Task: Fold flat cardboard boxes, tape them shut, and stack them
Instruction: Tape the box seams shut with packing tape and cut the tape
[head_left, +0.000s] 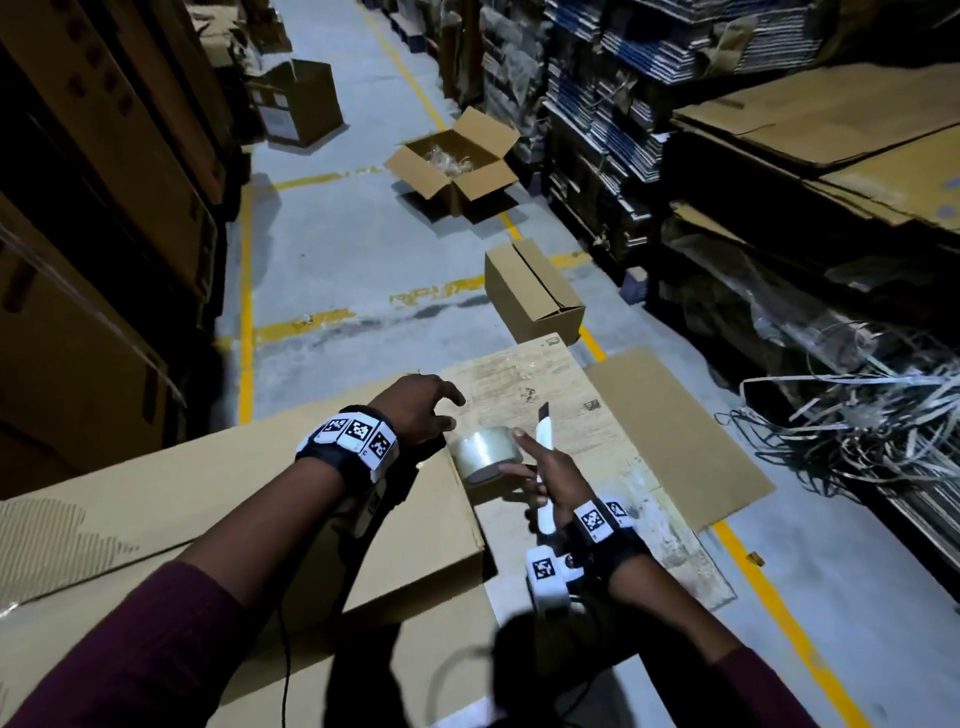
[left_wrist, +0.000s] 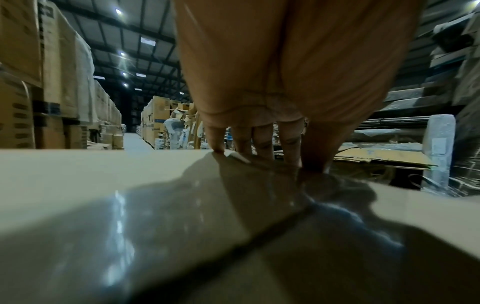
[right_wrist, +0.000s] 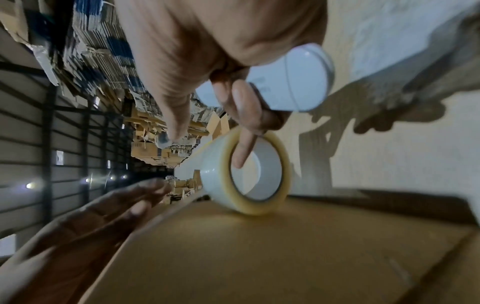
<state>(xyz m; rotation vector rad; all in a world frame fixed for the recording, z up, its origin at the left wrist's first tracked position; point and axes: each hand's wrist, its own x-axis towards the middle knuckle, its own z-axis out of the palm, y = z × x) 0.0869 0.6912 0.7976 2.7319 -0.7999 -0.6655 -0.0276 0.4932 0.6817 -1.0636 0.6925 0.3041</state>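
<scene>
Clear tape roll (right_wrist: 246, 174) hooked by right hand (right_wrist: 207, 61).

The near end of the large brown flat cardboard box (head_left: 260, 519) runs off the head view's bottom edge, the white-handled cutter (right_wrist: 285, 82) is blurred in the right wrist view, its blade hidden there behind the right hand (right_wrist: 207, 61).

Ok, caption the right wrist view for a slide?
Right hand holds tape roll and white cutter over cardboard box.
</scene>
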